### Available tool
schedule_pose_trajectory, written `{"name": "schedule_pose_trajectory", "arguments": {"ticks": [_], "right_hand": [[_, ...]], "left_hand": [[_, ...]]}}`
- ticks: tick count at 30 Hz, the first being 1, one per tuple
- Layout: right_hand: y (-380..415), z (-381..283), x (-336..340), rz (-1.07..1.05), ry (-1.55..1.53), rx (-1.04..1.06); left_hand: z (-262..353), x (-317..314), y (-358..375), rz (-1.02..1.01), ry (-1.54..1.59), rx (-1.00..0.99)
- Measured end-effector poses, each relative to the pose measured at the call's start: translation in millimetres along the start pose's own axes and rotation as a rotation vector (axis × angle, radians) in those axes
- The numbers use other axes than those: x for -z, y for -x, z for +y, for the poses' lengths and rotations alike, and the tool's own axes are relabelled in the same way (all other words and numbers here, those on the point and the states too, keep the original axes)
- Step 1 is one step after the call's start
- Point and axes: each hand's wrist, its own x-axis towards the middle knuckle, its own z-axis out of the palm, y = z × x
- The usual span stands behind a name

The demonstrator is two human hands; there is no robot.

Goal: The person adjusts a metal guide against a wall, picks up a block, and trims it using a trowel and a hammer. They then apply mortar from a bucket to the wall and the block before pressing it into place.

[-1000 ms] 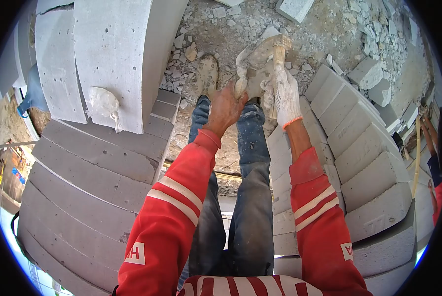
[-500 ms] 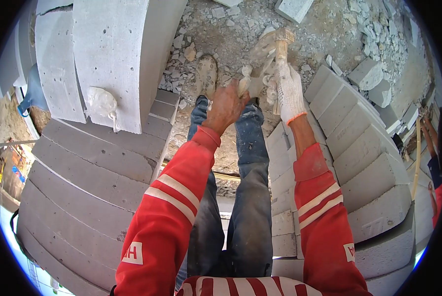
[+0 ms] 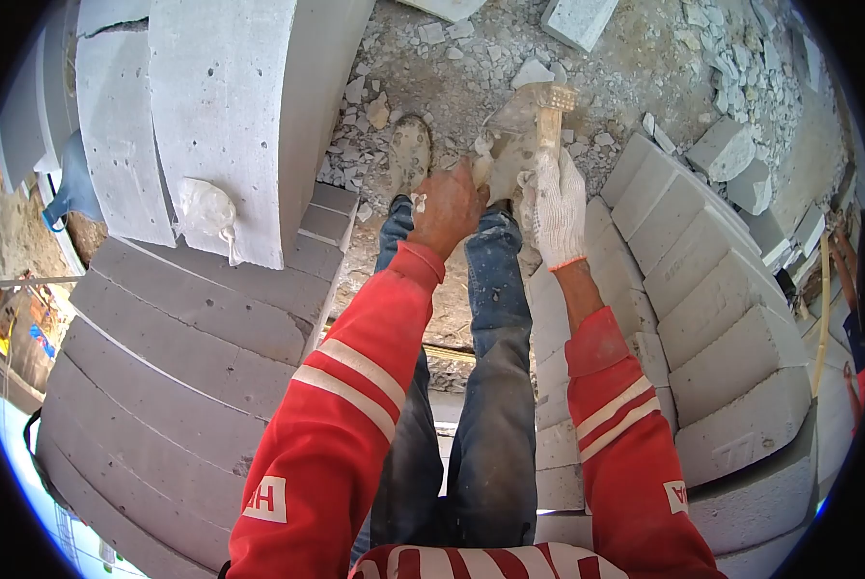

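Note:
My left hand (image 3: 448, 206), bare and dusty, is closed around a short pale handle-like piece (image 3: 481, 171) with a whitish lump at its upper end. I cannot tell what tool it belongs to. My right hand (image 3: 557, 212) wears a white knit glove with an orange cuff edge and grips a hammer (image 3: 550, 135) by its wooden handle. The hammer's head, with a waffle-patterned face, points away from me. A dusty, flat blade shape (image 3: 512, 113) shows just left of the head. Both hands are close together above my dusty boots.
Stacked grey blocks (image 3: 177, 299) stand on my left, with a knotted clear plastic bag (image 3: 206, 210) on an upper one. Another row of blocks (image 3: 727, 357) lines my right. Broken chunks and rubble (image 3: 736, 154) cover the ground ahead. Another person's arm (image 3: 842, 265) shows at the far right.
My right hand and the hammer have shifted slightly down and toward me. My left hand has moved slightly right in view, its grip unchanged.

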Motion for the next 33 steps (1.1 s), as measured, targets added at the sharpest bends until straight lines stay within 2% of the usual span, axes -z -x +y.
{"name": "schedule_pose_trajectory", "arguments": {"ticks": [1,3,4,5,7,9,11,12,13,15,17,19,22,24,26,28,30,32,33], "right_hand": [[2,-3,-2,-0.001,0.007,-0.008],[3,-2,5,-0.051,0.226,0.015],[2,3,5,-0.041,0.367,0.173],[4,5,5,-0.036,0.363,0.178],[8,0,-3,0.026,-0.034,-0.086],[9,11,3,0.056,-0.031,-0.068],[-4,25,12,0.007,0.541,0.374],[6,7,4,-0.013,0.197,-0.001],[7,6,-3,0.010,0.069,0.011],[9,2,-3,0.027,0.159,0.008],[5,9,4,0.012,0.378,0.122],[13,11,1,0.042,0.234,0.076],[56,-55,-1,0.091,0.009,-0.017],[82,-101,4,0.137,-0.095,-0.012],[104,-138,11,0.182,-0.197,0.017],[131,-189,18,0.223,-0.360,0.099],[154,-232,29,0.277,-0.309,0.227],[177,-276,46,0.350,-0.165,0.373],[210,-324,59,0.355,-0.147,0.347]], "left_hand": [[0,0,-1,-0.006,0.006,0.006],[4,-1,-6,-0.007,0.053,0.000],[3,-7,-4,-0.014,0.054,-0.007],[-3,-13,-3,0.020,-0.003,-0.045],[-10,-8,-10,0.076,-0.062,-0.077],[-9,-12,-6,0.096,-0.028,-0.116],[0,-6,-3,0.047,-0.004,-0.087],[-4,-10,-5,0.016,-0.037,-0.063],[-3,-6,-7,-0.008,-0.067,-0.034],[-1,-5,-4,-0.013,-0.021,-0.035],[2,2,3,-0.002,0.095,-0.100],[8,15,11,0.011,0.055,-0.111],[14,36,43,0.071,0.111,-0.108],[29,68,70,0.130,0.286,-0.118],[0,67,81,0.043,0.305,-0.122],[65,154,119,-0.251,0.567,0.148],[86,191,138,-0.221,0.833,0.198],[106,223,154,-0.197,0.862,0.165],[101,232,154,-0.184,0.841,0.119]]}}
